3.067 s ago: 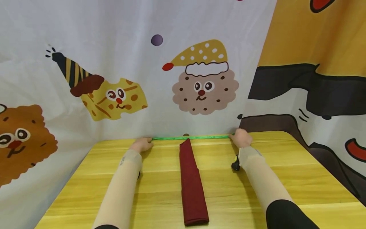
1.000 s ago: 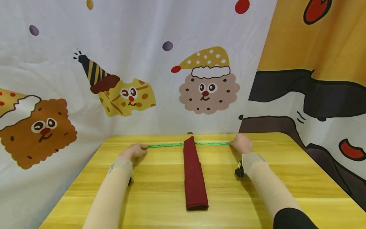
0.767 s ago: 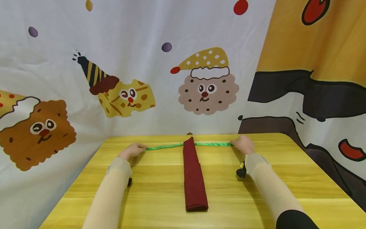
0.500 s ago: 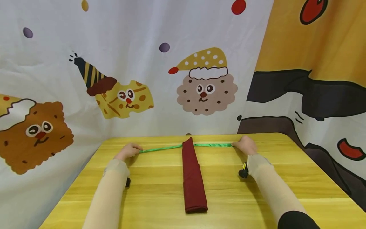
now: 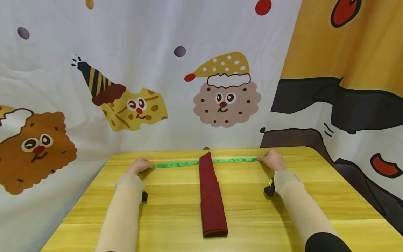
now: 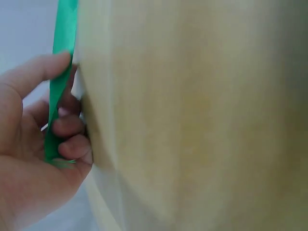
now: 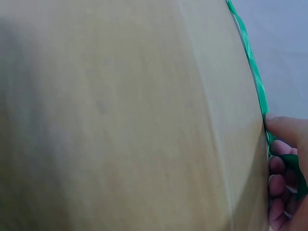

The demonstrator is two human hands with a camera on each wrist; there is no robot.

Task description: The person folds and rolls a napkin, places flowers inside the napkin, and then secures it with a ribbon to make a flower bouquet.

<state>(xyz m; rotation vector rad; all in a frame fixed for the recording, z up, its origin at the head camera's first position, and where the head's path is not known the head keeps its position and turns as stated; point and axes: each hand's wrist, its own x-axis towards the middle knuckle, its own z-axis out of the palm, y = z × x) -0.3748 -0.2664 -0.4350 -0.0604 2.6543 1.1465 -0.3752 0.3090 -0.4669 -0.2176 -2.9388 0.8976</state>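
Note:
A green satin ribbon (image 5: 176, 164) stretches sideways between both hands near the table's far side. Its middle is hidden where it passes beneath the far end of a folded dark red cloth (image 5: 212, 199), a long narrow strip lying lengthwise. My left hand (image 5: 140, 165) pinches one end of the ribbon; in the left wrist view, the ribbon (image 6: 65, 33) runs between thumb and curled fingers, its cut end near the palm. My right hand (image 5: 273, 160) pinches the other side. The right wrist view shows the tail of the ribbon (image 7: 255, 72) tucked into the curled fingers.
The wood-grain table (image 5: 170, 213) has a rounded far right corner. A curtain (image 5: 151, 42) printed with cartoon biscuits and cheese hangs directly behind its far edge. Small black wrist devices sit under both forearms.
The ribbon has come from the table's far edge towards me, under the cloth's tip. The left hand has moved left and nearer, the right hand slightly right; the ribbon's left part now lies flatter.

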